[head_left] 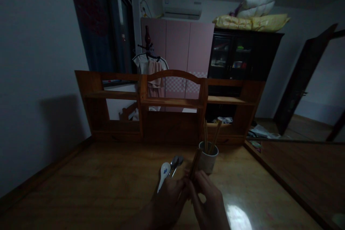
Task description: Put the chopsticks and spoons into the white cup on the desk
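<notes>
Both hands [168,197] [211,194] grip chopsticks [196,160] — (wooden, probably).

chopsticks [195,162]: wood, matt | metal spoons [174,161]: shiny | ceramic-looking spoon [165,169]: glossy | tabletop [118,172]: glossy wood

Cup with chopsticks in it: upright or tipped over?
Upright: the cup stands on the wooden desk, its open rim facing up and the chopsticks rising out of it.
</notes>
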Demonstrator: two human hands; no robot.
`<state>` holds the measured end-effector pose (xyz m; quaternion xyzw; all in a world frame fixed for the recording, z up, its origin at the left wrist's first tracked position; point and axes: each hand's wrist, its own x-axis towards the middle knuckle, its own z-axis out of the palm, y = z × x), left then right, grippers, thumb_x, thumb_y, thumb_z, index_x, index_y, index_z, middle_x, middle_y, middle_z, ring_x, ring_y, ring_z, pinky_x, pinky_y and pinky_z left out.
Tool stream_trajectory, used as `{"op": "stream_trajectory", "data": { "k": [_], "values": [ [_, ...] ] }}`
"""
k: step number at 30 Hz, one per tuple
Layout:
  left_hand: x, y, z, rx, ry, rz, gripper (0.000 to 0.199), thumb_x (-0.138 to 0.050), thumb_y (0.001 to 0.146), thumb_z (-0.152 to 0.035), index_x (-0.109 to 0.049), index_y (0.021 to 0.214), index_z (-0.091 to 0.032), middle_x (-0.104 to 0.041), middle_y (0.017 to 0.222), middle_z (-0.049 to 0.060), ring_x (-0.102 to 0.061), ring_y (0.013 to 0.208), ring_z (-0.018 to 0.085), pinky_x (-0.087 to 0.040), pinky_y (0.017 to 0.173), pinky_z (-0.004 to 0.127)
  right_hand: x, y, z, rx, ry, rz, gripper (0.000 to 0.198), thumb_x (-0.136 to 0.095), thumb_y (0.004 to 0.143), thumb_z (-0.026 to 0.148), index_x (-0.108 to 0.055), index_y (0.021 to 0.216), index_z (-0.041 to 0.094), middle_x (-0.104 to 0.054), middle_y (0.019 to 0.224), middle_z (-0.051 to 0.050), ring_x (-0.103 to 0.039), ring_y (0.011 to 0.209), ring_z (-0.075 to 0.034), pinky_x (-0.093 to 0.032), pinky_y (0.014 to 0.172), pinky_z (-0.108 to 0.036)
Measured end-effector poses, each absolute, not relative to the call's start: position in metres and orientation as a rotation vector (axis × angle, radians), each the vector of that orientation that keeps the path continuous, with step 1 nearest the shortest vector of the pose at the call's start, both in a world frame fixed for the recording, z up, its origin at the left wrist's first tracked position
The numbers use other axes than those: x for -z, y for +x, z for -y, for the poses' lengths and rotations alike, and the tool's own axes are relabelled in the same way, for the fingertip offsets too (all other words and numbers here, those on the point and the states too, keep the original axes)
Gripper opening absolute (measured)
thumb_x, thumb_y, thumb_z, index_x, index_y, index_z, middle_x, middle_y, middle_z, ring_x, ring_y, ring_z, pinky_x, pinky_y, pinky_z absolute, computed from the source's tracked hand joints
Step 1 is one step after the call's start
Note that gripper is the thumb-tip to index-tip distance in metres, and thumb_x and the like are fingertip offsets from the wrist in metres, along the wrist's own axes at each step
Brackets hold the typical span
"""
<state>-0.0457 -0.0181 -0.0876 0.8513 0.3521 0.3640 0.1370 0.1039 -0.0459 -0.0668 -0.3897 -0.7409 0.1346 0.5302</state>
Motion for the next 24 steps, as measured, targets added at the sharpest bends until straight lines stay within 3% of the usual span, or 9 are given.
{"op": "stream_trajectory", "data": {
  "k": [5, 7, 12, 17, 24],
  "values": [
    [0.098, -0.045, 0.005, -0.902, 2.650, -0.759, 0.035, -0.028, 0.097, -0.024, -0.058, 0.114, -0.022, -0.068, 0.106, 0.011, -0.065, 0.096, 0.026, -0.047, 0.094, 0.045, 0.065, 0.108, 0.048, -0.404, -1.014, 1.723, 0.022, -0.045, 0.103, 0.032, -0.058, 0.092, 0.018, -0.057, 0.088, -0.006, -0.061, 0.079, -0.020, -0.049, 0.065, -0.024],
    [0.100, -0.045, 0.004, -0.947, 2.684, -0.720, 0.032, -0.030, 0.097, -0.022, -0.054, 0.118, -0.022, -0.066, 0.110, 0.012, -0.064, 0.097, 0.025, -0.048, 0.092, 0.044, 0.062, 0.112, 0.049, -0.376, -1.023, 1.735, 0.023, -0.045, 0.103, 0.031, -0.057, 0.088, 0.019, -0.056, 0.085, -0.005, -0.060, 0.077, -0.019, -0.048, 0.065, -0.024],
    [0.095, -0.041, 0.010, -1.024, 2.416, -0.703, 0.022, -0.033, 0.098, -0.025, -0.052, 0.109, -0.020, -0.067, 0.090, 0.008, -0.064, 0.077, 0.019, -0.050, 0.068, 0.029, 0.057, 0.125, 0.051, -0.273, -0.988, 1.777, 0.016, -0.045, 0.103, 0.027, -0.059, 0.098, 0.020, -0.056, 0.092, -0.006, -0.059, 0.083, -0.019, -0.048, 0.071, -0.025],
    [0.096, -0.037, 0.011, -1.069, 2.258, -0.676, 0.014, -0.044, 0.096, -0.025, -0.057, 0.097, -0.020, -0.068, 0.090, 0.007, -0.064, 0.079, 0.019, -0.050, 0.071, 0.029, 0.059, 0.127, 0.048, -0.315, -0.957, 1.784, 0.017, -0.048, 0.103, 0.029, -0.062, 0.099, 0.020, -0.057, 0.090, -0.004, -0.059, 0.077, -0.017, -0.046, 0.066, -0.023],
    [0.096, -0.036, 0.008, -1.036, 2.174, -0.692, 0.019, -0.048, 0.093, -0.018, -0.061, 0.106, -0.021, -0.067, 0.105, 0.008, -0.064, 0.095, 0.020, -0.050, 0.081, 0.031, 0.058, 0.129, 0.044, -0.649, -0.909, 1.726, 0.022, -0.053, 0.101, 0.034, -0.068, 0.094, 0.019, -0.057, 0.090, -0.004, -0.061, 0.079, -0.018, -0.048, 0.066, -0.022]
  ]
}}
